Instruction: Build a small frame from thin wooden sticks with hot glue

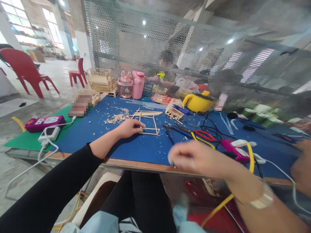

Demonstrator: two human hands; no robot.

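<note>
My left hand (128,128) rests on the blue table mat (116,145), its thumb and fingers pinched on the near left corner of a small frame of thin wooden sticks (150,133). My right hand (184,153) hovers by the table's front edge, smeared by motion. Its fingers are curled, but whether they hold anything is unclear. Behind the frame are loose wooden sticks (150,113) and a heap of short offcuts (119,117). Red-handled scissors (205,136) lie beyond my right hand, among other tools.
A small stick-built model (173,111) stands near a yellow pot (200,103). Pink bottles (138,85) and larger wooden models (100,81) line the back left. Purple power strips (45,123) with cables sit at both sides. A perforated screen (136,42) rises behind; another person's arm (301,165) is at right.
</note>
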